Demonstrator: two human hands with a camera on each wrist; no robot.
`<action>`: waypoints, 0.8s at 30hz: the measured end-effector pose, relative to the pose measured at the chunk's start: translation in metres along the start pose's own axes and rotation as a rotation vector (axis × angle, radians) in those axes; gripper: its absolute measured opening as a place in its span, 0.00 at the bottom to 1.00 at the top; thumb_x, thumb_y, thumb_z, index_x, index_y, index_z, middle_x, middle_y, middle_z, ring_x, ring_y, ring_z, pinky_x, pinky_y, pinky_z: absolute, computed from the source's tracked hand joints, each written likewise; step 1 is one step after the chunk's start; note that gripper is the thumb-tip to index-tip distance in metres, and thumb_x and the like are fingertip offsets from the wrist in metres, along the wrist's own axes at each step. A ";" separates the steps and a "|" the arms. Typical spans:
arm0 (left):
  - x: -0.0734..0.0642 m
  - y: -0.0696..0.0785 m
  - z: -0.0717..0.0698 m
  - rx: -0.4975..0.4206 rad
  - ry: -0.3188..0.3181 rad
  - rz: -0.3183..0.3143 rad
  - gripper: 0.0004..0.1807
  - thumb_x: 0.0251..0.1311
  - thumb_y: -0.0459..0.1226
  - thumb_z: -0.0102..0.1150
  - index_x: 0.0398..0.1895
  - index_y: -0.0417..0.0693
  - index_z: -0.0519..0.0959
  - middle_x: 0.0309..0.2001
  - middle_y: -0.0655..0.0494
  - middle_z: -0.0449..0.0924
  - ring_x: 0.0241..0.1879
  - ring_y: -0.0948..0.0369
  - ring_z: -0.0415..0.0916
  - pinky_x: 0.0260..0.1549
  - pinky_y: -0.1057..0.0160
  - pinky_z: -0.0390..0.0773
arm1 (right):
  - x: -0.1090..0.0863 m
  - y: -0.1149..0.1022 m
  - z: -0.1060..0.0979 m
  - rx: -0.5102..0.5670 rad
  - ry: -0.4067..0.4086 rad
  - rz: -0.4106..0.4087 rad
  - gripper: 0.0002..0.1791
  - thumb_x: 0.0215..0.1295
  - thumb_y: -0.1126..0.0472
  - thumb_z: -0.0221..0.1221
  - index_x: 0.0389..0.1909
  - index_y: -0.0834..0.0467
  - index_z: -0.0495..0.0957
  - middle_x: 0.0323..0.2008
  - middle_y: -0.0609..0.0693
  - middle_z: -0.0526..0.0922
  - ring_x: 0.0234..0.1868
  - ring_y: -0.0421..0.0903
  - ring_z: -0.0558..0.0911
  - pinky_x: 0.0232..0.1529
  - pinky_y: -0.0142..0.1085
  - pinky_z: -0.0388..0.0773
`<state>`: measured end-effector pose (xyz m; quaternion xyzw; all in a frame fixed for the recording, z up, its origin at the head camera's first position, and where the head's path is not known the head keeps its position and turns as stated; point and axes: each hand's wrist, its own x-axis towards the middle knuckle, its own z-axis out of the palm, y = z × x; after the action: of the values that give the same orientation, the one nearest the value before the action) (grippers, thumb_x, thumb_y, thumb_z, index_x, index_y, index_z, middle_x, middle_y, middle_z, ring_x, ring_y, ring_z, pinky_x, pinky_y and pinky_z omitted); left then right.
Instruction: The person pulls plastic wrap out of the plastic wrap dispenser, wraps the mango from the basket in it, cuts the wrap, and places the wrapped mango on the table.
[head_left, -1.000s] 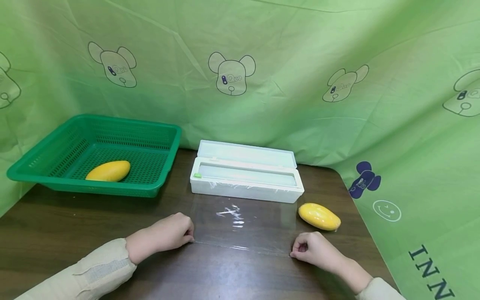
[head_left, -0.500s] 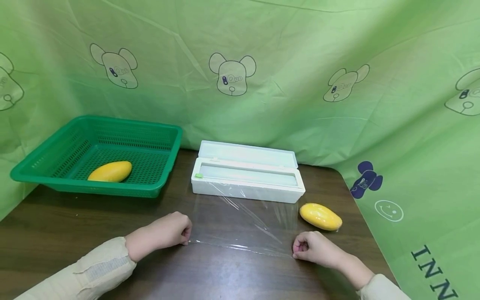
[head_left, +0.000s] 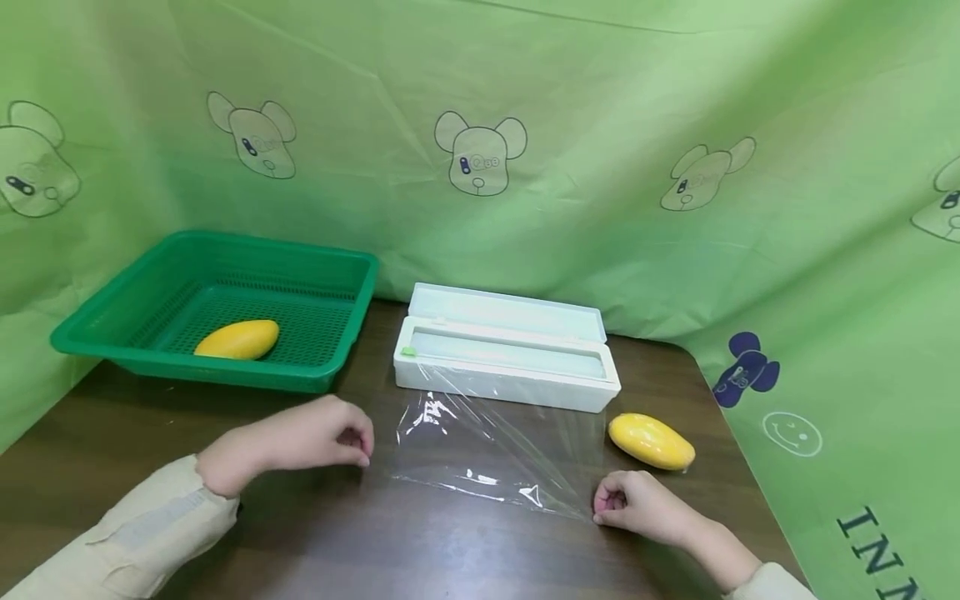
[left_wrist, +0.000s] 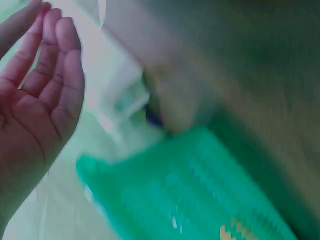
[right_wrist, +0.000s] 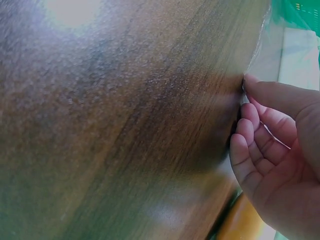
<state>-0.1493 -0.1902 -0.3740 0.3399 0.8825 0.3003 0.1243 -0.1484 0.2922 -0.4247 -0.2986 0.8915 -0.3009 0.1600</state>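
A clear sheet of plastic wrap [head_left: 480, 477] runs from the white wrap dispenser box [head_left: 502, 385] toward the near side of the table. My right hand [head_left: 633, 504] pinches its near right corner between thumb and forefinger; in the right wrist view the right hand [right_wrist: 280, 145] has its other fingers loosely bent. My left hand [head_left: 322, 433] is apart from the sheet's left edge, holding nothing. Its fingers are relaxed and slightly bent in the left wrist view, where the left hand [left_wrist: 42, 95] is beside the green basket [left_wrist: 170, 185]. The sheet's left side sags with creases.
A shiny yellow oblong fruit [head_left: 651, 442] lies right of the dispenser, just beyond my right hand. Another yellow fruit [head_left: 238, 340] lies in the green basket [head_left: 330, 379] at the back left. The dispenser's lid [head_left: 510, 312] stands raised; a green curtain [head_left: 570, 217] hangs behind.
My left hand has let go of the wrap's left corner and moved left and slightly away from me. The sheet has gone slack and creased. The right hand keeps its pinch.
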 end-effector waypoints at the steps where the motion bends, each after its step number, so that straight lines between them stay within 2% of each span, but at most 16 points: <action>1: -0.003 0.000 -0.008 0.000 0.033 0.012 0.06 0.61 0.34 0.72 0.31 0.55 0.85 0.29 0.73 0.78 0.30 0.70 0.73 0.33 0.66 0.79 | -0.002 0.001 0.000 0.003 0.002 0.002 0.11 0.58 0.66 0.72 0.26 0.53 0.79 0.22 0.34 0.72 0.25 0.29 0.69 0.25 0.29 0.70; 3: -0.011 -0.002 -0.025 0.022 0.118 0.014 0.04 0.62 0.34 0.71 0.34 0.55 0.85 0.32 0.72 0.80 0.33 0.69 0.75 0.36 0.64 0.80 | -0.004 0.002 -0.001 0.009 0.004 0.004 0.10 0.58 0.66 0.72 0.26 0.53 0.79 0.23 0.34 0.72 0.25 0.29 0.69 0.25 0.28 0.70; 6: -0.026 -0.009 -0.049 0.063 0.268 -0.053 0.02 0.64 0.37 0.70 0.37 0.55 0.86 0.35 0.70 0.82 0.36 0.66 0.77 0.37 0.63 0.80 | -0.004 0.003 -0.001 0.012 0.006 0.003 0.10 0.58 0.66 0.72 0.26 0.53 0.79 0.23 0.34 0.73 0.25 0.29 0.70 0.25 0.28 0.71; 9: -0.041 -0.022 -0.071 0.087 0.413 -0.182 0.03 0.67 0.38 0.67 0.40 0.53 0.86 0.39 0.64 0.84 0.40 0.61 0.78 0.39 0.60 0.80 | -0.004 0.004 0.000 0.016 0.006 0.000 0.10 0.58 0.66 0.71 0.26 0.53 0.79 0.23 0.34 0.73 0.25 0.29 0.70 0.25 0.28 0.72; 12: -0.053 -0.039 -0.087 0.108 0.506 -0.310 0.06 0.70 0.39 0.64 0.44 0.48 0.86 0.43 0.55 0.84 0.45 0.54 0.77 0.44 0.52 0.78 | -0.003 0.004 0.001 0.025 0.006 -0.004 0.10 0.58 0.67 0.71 0.26 0.53 0.80 0.24 0.34 0.74 0.26 0.29 0.71 0.25 0.29 0.72; 14: -0.057 -0.051 -0.093 0.105 0.522 -0.368 0.09 0.72 0.39 0.62 0.46 0.44 0.86 0.45 0.49 0.84 0.47 0.49 0.76 0.45 0.47 0.77 | -0.003 0.005 0.002 0.030 0.009 -0.010 0.09 0.58 0.67 0.71 0.26 0.54 0.80 0.24 0.34 0.74 0.26 0.29 0.71 0.25 0.29 0.72; 16: -0.058 -0.062 -0.097 0.117 0.516 -0.406 0.10 0.72 0.38 0.61 0.47 0.41 0.85 0.46 0.44 0.83 0.48 0.46 0.75 0.44 0.46 0.76 | -0.004 0.006 0.003 0.032 0.012 -0.009 0.09 0.58 0.67 0.71 0.26 0.54 0.80 0.25 0.35 0.75 0.26 0.29 0.71 0.25 0.29 0.73; 19: -0.057 -0.077 -0.100 0.121 0.478 -0.444 0.12 0.72 0.37 0.60 0.49 0.36 0.83 0.48 0.37 0.81 0.48 0.42 0.75 0.41 0.45 0.78 | -0.004 0.006 0.003 0.037 0.014 -0.006 0.09 0.58 0.67 0.71 0.26 0.54 0.80 0.25 0.35 0.74 0.26 0.29 0.71 0.26 0.29 0.72; 24: -0.057 -0.093 -0.107 0.130 0.406 -0.499 0.17 0.73 0.38 0.59 0.54 0.30 0.79 0.55 0.26 0.75 0.51 0.35 0.75 0.43 0.40 0.78 | -0.004 0.004 0.004 0.051 0.012 0.006 0.09 0.58 0.67 0.71 0.26 0.54 0.80 0.25 0.36 0.74 0.26 0.29 0.71 0.26 0.29 0.72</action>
<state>-0.2010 -0.3307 -0.3459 0.0534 0.9627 0.2654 -0.0063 -0.1456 0.2959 -0.4298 -0.2900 0.8852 -0.3251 0.1630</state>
